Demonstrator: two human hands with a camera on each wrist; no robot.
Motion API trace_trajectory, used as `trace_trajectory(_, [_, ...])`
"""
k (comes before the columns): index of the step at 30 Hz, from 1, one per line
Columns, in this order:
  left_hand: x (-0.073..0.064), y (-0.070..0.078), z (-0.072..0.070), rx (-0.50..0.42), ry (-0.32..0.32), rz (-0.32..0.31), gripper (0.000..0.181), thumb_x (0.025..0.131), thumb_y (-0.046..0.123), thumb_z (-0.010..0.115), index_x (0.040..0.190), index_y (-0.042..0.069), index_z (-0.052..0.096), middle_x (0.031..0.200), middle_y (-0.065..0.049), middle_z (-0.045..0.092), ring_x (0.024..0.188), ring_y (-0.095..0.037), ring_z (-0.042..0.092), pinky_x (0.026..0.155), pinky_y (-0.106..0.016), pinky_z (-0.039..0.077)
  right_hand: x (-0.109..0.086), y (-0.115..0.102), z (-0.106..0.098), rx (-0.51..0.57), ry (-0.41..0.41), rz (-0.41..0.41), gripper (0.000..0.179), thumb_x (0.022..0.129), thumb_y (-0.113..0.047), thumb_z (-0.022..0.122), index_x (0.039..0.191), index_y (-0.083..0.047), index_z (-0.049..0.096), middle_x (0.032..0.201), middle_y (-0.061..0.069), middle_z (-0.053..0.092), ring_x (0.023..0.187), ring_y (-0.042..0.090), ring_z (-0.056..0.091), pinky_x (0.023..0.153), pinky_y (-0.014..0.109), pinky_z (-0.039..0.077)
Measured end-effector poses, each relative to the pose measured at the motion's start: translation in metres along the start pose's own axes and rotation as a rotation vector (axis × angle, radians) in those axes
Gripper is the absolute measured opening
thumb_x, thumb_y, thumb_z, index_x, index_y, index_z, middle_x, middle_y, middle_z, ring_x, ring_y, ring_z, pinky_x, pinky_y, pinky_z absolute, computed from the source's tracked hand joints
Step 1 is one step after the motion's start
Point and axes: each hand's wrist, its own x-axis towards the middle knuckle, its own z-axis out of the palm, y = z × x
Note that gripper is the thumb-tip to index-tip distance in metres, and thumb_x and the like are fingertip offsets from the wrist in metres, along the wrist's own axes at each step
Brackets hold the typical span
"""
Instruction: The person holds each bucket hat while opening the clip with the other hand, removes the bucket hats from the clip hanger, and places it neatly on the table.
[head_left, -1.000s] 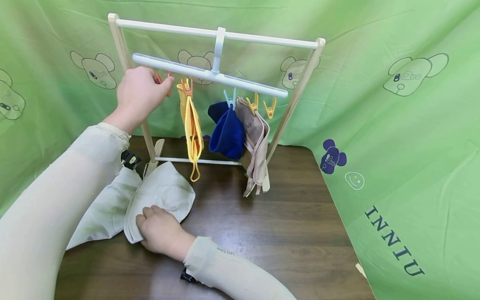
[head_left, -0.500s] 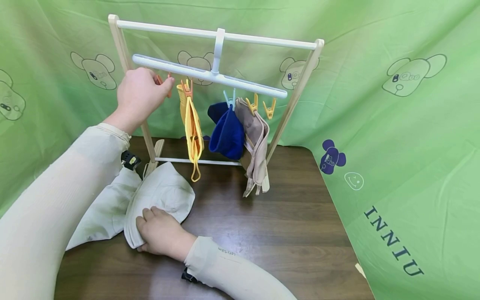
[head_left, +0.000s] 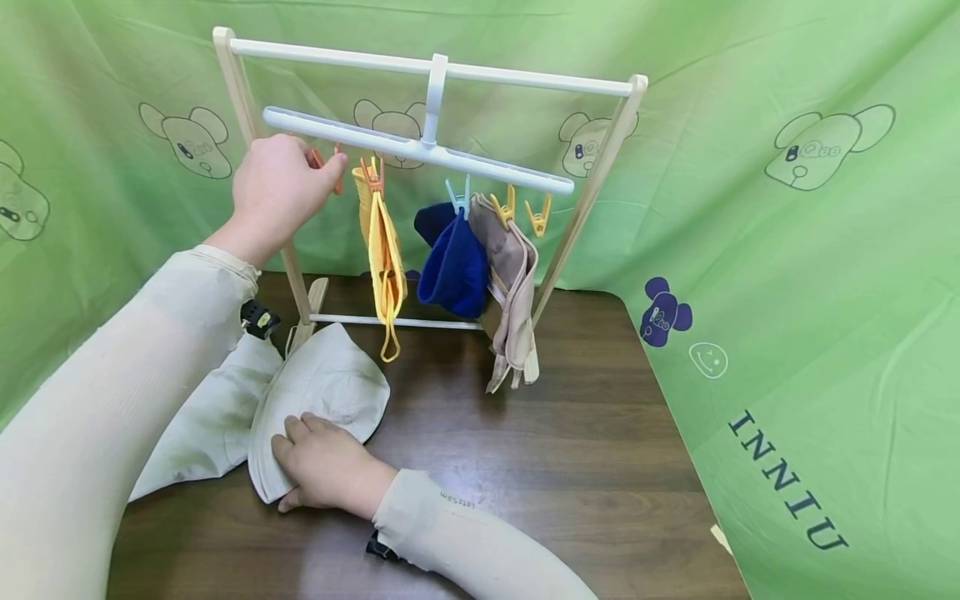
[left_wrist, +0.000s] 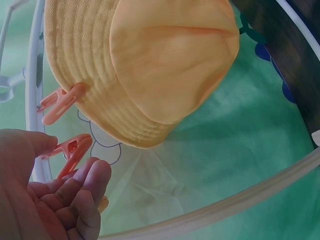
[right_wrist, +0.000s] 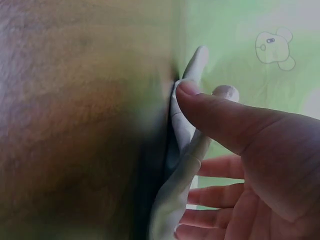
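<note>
My left hand (head_left: 279,182) is raised at the left end of the pale blue hanger (head_left: 345,133), pinching an orange clothespin (left_wrist: 75,152) between thumb and fingers. Beside it, a second orange clothespin (left_wrist: 64,102) grips the brim of a hanging yellow bucket hat (left_wrist: 175,60). Low on the left, my right hand (head_left: 326,467) holds the brim of an off-white bucket hat (head_left: 330,375), which lies folded on its side. Its fingers spread over one face of the brim, and the thumb shows at the lower edge. The right wrist view puts the brim between thumb and fingers.
A drying rack (head_left: 585,192) with a white top bar carries the hanger. Dark blue cloth (head_left: 453,267) and beige cloth with straps (head_left: 513,300) hang from clothespins, beside an unused yellow clothespin (head_left: 538,217). Pale cloth (head_left: 210,425) lies left on the brown table (head_left: 585,475).
The off-white hat's lower brim edge has dropped slightly toward the table's front, and my right thumb has come into sight below it. My left hand has stayed at the orange clothespin.
</note>
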Motion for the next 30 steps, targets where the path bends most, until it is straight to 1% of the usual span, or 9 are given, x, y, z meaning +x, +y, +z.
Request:
trace_trajectory(5, [0.0,0.0,-0.001,-0.003,0.001,-0.002,0.062,0.097,0.069,0.041,0.087,0.021,0.078,0.066,0.001,0.065,0.068,-0.023,0.055,0.05,-0.038,0.041,-0.001,0.002,-0.002,-0.001,-0.012,-0.019,0.075,0.075,-0.073,0.075,0.128,-0.022,0.059,0.138,0.002,0.057,0.13,0.02,0.055,0.116,0.028,0.037])
trace_trajectory(10, [0.0,-0.001,0.0,-0.004,0.003,0.001,0.062,0.097,0.07,0.041,0.086,0.021,0.078,0.066,0.001,0.065,0.068,-0.023,0.055,0.05,-0.038,0.041,-0.003,0.004,-0.003,-0.022,0.006,-0.056,0.073,0.076,-0.073,0.074,0.125,-0.022,0.059,0.13,-0.001,0.058,0.124,0.016,0.055,0.116,0.027,0.036])
trace_trajectory(12, [0.0,-0.001,0.0,-0.005,0.004,0.003,0.062,0.097,0.07,0.041,0.086,0.021,0.078,0.066,0.001,0.065,0.069,-0.023,0.055,0.05,-0.038,0.041,-0.003,0.005,-0.004,-0.025,0.013,-0.073,0.072,0.076,-0.073,0.074,0.125,-0.022,0.06,0.129,-0.002,0.058,0.124,0.016,0.055,0.117,0.027,0.035])
trace_trajectory(16, [0.0,-0.001,0.0,-0.006,0.005,0.004,0.062,0.097,0.07,0.041,0.086,0.021,0.078,0.068,0.001,0.065,0.069,-0.023,0.055,0.051,-0.038,0.041,-0.005,0.007,-0.007,-0.014,0.011,-0.1,0.071,0.079,-0.072,0.073,0.127,-0.022,0.06,0.135,-0.001,0.058,0.129,0.017,0.054,0.118,0.03,0.033])
trace_trajectory(21, [-0.001,-0.002,0.001,-0.005,0.004,0.003,0.06,0.098,0.068,0.042,0.088,0.02,0.077,0.074,-0.001,0.067,0.071,-0.024,0.056,0.053,-0.039,0.041,-0.009,0.011,-0.012,0.018,-0.004,-0.101,0.071,0.082,-0.069,0.073,0.134,-0.023,0.059,0.144,0.0,0.056,0.136,0.019,0.051,0.118,0.032,0.034])
trace_trajectory(26, [-0.002,-0.006,0.002,-0.007,0.009,0.008,0.058,0.099,0.065,0.043,0.087,0.017,0.073,0.078,-0.002,0.067,0.073,-0.024,0.056,0.055,-0.039,0.042,-0.011,0.014,-0.013,0.022,0.016,-0.093,0.072,0.086,-0.065,0.071,0.142,-0.022,0.057,0.148,0.001,0.055,0.138,0.019,0.049,0.118,0.034,0.036])
trace_trajectory(30, [-0.002,-0.009,0.003,-0.013,0.008,-0.001,0.059,0.098,0.066,0.045,0.088,0.015,0.073,0.08,-0.003,0.067,0.074,-0.024,0.057,0.056,-0.039,0.043,-0.013,0.02,-0.012,0.026,0.046,-0.082,0.072,0.087,-0.063,0.071,0.143,-0.02,0.057,0.148,0.002,0.055,0.139,0.019,0.049,0.119,0.034,0.035])
